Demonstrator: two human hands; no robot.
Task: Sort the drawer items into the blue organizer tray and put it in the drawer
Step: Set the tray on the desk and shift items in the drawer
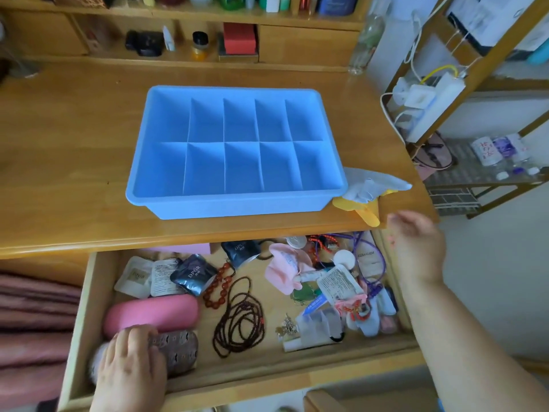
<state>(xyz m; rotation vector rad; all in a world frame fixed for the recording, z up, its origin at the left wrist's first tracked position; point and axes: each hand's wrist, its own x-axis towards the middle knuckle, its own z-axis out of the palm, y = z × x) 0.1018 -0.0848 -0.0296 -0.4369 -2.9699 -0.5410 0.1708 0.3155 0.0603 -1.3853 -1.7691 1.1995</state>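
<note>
The blue organizer tray stands on the wooden desk, all its compartments bare. Below it the drawer is pulled out and full of loose items: a pink case, a patterned brown pouch, dark bead necklaces, an amber bead string, dark and white sachets, a pink cloth. My left hand lies in the drawer's near left corner, fingers on the patterned pouch. My right hand hovers relaxed over the drawer's right edge, holding nothing.
A grey cloth and a yellow object lie at the tray's right corner near the desk edge. Bottles and boxes line the back shelf. A wire rack with a power strip stands to the right. Pink fabric lies left.
</note>
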